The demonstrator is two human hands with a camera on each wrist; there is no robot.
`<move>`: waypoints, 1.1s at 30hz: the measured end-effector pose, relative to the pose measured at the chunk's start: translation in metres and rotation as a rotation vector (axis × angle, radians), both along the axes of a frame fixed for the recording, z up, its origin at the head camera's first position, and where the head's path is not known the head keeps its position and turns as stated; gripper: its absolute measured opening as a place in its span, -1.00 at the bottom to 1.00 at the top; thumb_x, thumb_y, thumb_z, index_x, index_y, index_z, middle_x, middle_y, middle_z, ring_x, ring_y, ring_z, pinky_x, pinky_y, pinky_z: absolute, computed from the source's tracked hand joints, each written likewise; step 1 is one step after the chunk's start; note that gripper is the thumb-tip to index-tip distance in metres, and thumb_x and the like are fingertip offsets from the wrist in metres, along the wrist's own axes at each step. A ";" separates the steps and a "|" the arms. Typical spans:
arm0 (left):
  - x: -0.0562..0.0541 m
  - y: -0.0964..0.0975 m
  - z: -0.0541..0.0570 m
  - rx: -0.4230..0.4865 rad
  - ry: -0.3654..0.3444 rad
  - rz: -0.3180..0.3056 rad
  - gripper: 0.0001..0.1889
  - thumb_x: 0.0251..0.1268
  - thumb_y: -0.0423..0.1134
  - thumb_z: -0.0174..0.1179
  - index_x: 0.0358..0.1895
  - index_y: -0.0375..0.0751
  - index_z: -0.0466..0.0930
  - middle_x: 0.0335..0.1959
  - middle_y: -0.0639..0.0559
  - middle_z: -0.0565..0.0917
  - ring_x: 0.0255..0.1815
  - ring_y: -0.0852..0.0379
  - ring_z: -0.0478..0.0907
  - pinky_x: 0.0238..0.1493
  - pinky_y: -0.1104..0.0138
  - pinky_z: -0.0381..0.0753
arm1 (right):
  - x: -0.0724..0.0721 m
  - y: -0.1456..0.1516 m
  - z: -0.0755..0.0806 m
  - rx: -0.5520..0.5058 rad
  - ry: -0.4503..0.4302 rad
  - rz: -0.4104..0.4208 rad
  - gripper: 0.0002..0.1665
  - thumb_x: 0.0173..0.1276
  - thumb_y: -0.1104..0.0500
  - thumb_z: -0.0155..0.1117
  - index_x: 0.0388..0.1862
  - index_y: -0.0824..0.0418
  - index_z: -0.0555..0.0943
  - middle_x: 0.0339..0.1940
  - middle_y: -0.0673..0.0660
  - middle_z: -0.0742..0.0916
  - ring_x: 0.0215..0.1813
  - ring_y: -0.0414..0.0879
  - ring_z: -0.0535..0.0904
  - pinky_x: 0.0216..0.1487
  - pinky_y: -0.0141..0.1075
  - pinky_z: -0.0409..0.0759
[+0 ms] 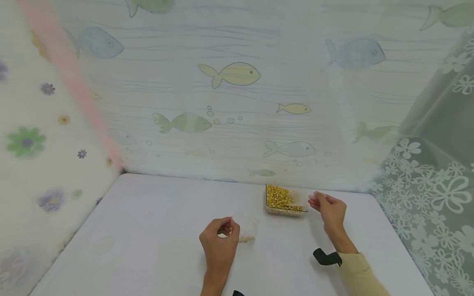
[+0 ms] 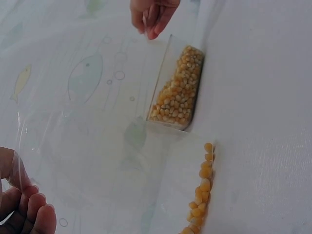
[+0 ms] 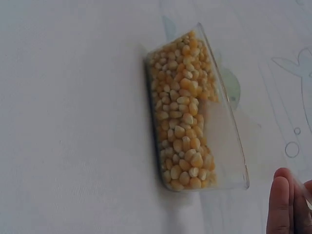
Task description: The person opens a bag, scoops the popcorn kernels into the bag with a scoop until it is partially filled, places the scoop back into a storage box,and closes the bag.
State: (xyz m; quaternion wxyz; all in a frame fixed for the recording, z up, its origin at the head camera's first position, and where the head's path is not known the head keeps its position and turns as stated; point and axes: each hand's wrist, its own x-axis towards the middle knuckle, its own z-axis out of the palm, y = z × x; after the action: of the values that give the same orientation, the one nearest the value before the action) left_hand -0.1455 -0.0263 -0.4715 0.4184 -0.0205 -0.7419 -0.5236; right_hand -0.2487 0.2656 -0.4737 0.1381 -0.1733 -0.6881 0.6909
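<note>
My left hand (image 1: 221, 243) pinches the top edge of a clear plastic bag (image 1: 249, 225) between thumb and fingers. Several yellow corn kernels (image 2: 202, 187) lie along the bag's bottom. Ahead and to the right stands a clear rectangular container (image 3: 238, 184), largely filled with corn kernels (image 3: 178, 117). Just beyond its right side, my right hand (image 1: 332, 210) pinches a thin translucent piece, which looks like the handle of a scoop. A whitish translucent shape (image 3: 219, 144) sits against the kernels inside the container, on the side toward that hand.
Both hands work over a white-covered table (image 1: 148, 230). Behind it hangs a pale curtain with fish drawings (image 1: 237, 76). Flowered fabric (image 1: 55, 164) borders the left side, and a sheer floral panel (image 1: 440, 189) the right. A black wrist mount (image 1: 326, 257) sits on my right wrist.
</note>
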 end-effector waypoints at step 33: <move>0.000 0.000 0.002 -0.004 0.015 -0.006 -0.77 -0.05 -0.69 0.30 -0.40 -0.32 0.76 -0.58 0.06 0.66 -0.61 0.28 0.52 -0.56 0.50 0.57 | 0.010 0.006 -0.012 -0.820 -0.134 0.033 -0.70 0.57 0.24 0.11 -0.37 0.20 0.70 -0.43 0.04 0.82 -0.24 -0.21 0.78 -0.06 -0.47 0.69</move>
State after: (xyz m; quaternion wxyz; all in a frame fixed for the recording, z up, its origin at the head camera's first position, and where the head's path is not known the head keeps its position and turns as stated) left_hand -0.1452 -0.0259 -0.4698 0.4224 -0.0275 -0.7398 -0.5231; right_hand -0.2385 0.2715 -0.4853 0.0013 -0.2476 -0.3663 0.8970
